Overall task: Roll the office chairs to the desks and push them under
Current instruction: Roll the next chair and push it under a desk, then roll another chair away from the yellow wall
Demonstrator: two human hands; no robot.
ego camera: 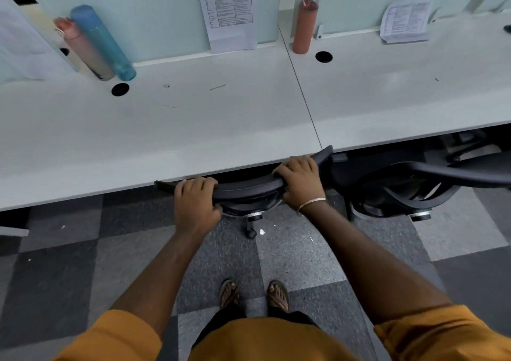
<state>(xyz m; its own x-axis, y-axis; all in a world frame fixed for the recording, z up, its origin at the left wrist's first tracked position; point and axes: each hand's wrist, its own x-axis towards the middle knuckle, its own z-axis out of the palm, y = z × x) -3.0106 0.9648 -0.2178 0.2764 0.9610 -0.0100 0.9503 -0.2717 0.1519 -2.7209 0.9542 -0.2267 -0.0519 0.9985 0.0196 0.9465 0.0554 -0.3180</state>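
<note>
A black office chair (pixel 249 189) stands pushed in at the near edge of the white desk (pixel 166 139); only the top rail of its backrest, part of the back and one caster show, the seat is hidden under the desktop. My left hand (pixel 196 203) grips the left part of the backrest's top rail, fingers curled over it. My right hand (pixel 300 181) grips the right part of the same rail. A second black chair (pixel 409 186) sits under the neighbouring desk (pixel 401 98) to the right.
On the desks stand a blue bottle (pixel 102 42), a pink bottle (pixel 80 48) beside it, and an orange bottle (pixel 305 20). Printed papers (pixel 228 9) lean on the pale partition. Cable holes (pixel 120 89) pierce the desktop. Grey chequered carpet (pixel 69 264) lies underfoot.
</note>
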